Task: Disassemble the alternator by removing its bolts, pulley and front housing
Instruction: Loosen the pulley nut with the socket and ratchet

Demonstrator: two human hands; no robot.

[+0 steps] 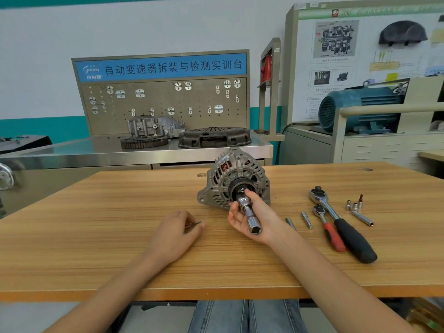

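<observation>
The grey alternator (234, 175) stands on the wooden table (120, 260) with its black pulley (236, 185) facing me. A chrome socket (249, 217) sits on the pulley's centre and points toward me. My right hand (259, 218) holds this socket from below, palm up, thumb on its upper part. My left hand (174, 230) lies on the table to the left of the alternator and pinches a small thin metal piece (195, 223) in its fingertips.
To the right lie a large black-handled ratchet (343, 224), a smaller red-handled ratchet (329, 229), two short extension bars (307, 220), a long socket (362, 218) and small sockets and a bit (354, 205). A steel bench with clutch parts (213, 137) stands behind the table.
</observation>
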